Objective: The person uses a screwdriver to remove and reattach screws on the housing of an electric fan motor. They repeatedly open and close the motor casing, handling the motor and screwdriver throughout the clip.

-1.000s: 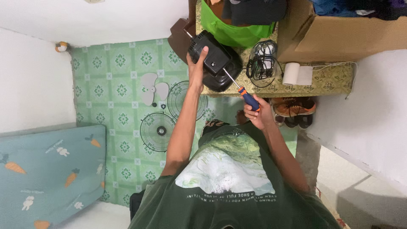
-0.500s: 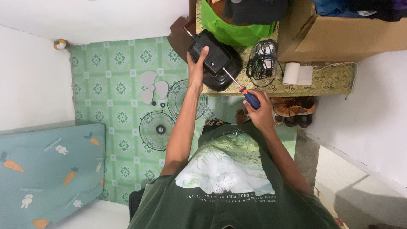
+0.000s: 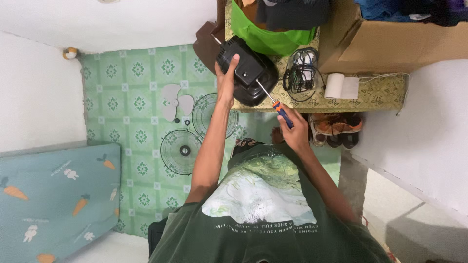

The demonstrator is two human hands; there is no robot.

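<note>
Head view, looking straight down over the person's green shirt (image 3: 258, 204).

Left hand (image 3: 227, 78): flat against the side of a black fan motor housing (image 3: 246, 70), fingers spread over its upper edge, thumb along the lower side. It steadies the housing rather than closing around it, so the hand is pressed on, not clenched.

Right hand (image 3: 295, 134): clenched around the orange-and-blue handle of a screwdriver (image 3: 278, 106). The metal shaft runs up and left from the handle, and its tip meets the rear face of the motor housing near a small raised block. Whether the tip sits in a screw head cannot be told at this size.

The motor housing lies on its side at the near-left corner of a tabletop (image 3: 380, 95) covered with a patterned yellow-green cloth; part of it overhangs the edge.

Also on the tabletop: a tangle of black cable (image 3: 300, 75) just beside the housing, a white paper roll (image 3: 339, 86) further right, a green bag (image 3: 273, 39) behind the housing, and a cardboard box (image 3: 404, 44) at the far right.

On the green tiled floor (image 3: 131, 112) below: a white fan blade (image 3: 175, 100) and two round wire fan guards (image 3: 181, 152), near each other, well apart from the tabletop. Shoes (image 3: 336, 129) sit under the tabletop edge. A teal mattress with a carrot print (image 3: 53, 195) lies at lower left.
</note>
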